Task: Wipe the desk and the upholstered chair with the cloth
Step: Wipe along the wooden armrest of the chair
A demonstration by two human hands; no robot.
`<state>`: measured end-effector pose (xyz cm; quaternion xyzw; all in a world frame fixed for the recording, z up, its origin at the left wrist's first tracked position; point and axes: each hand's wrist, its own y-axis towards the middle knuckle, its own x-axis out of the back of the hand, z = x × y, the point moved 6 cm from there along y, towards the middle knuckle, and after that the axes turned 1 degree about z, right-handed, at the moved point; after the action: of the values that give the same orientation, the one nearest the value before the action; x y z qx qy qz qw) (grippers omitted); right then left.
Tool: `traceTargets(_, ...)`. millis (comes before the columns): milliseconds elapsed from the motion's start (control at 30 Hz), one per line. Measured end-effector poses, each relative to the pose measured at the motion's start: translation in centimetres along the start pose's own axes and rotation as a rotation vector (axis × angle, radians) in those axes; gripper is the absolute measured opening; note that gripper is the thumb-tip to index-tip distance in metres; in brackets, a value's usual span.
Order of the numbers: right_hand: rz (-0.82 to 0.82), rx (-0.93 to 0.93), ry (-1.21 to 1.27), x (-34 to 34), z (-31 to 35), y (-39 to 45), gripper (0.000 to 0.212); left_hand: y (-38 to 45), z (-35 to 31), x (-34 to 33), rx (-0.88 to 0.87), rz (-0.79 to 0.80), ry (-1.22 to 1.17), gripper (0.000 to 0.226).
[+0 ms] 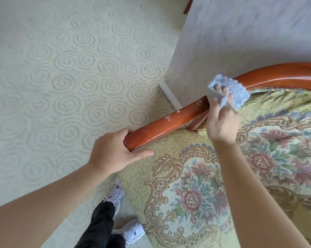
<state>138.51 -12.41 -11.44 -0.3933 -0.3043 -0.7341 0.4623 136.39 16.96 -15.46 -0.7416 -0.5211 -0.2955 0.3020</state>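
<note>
The upholstered chair's seat [204,185] has a yellow floral fabric and fills the lower right. Its glossy red-brown wooden armrest [169,122] runs from lower left up to the curved back rail [285,76]. My left hand [115,151] grips the front end of the armrest. My right hand [221,120] holds a light blue cloth [235,92] bunched in its fingers and presses it on the armrest where it meets the back rail. White specks dot the armrest. The desk is not in view.
Cream carpet with a swirl pattern [70,77] covers the floor at left. A pale wall [240,42] with a white skirting board [170,95] stands right behind the chair. My white sneakers [115,194] stand beside the seat's front edge.
</note>
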Motion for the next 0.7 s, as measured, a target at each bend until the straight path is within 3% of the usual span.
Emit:
traceTargets(133, -0.008, 0.094, 0.108, -2.0, 1.1, -2.5, 0.05, 0.0, -0.3, 0.2, -0.021, -0.041, 0.001, 0.086)
traceTargets(233, 0.027, 0.064, 0.186, -2.6, 1.8, -3.6, 0.053, -0.1, -0.5, 0.4, -0.05, -0.068, -0.005, 0.086)
traceTargets(333, 0.094, -0.062, 0.323, -3.6, 1.9, -5.0, 0.044, 0.1, -0.5, 0.2, -0.06, -0.052, 0.014, 0.087)
traceTargets(400, 0.106, -0.191, 0.507, -3.6, 2.2, -6.2, 0.062, 0.1, -0.4, 0.1, -0.055, -0.035, 0.026, 0.087)
traceTargets(500, 0.155, -0.257, 0.658, -3.3, 3.5, -8.3, 0.056, 0.0, -0.3, 0.0, -0.052, -0.02, 0.028, 0.085)
traceTargets(633, 0.29, 0.143, 0.537, -3.7, 8.2, -10.2, 0.034, 0.3, 0.0, -0.2, -0.082, -0.067, 0.029, 0.077)
traceTargets(700, 0.286, 0.301, 0.408, -4.6, 9.6, -11.0, 0.041, 0.3, 0.2, -0.3, -0.083, -0.07, 0.039, 0.075)
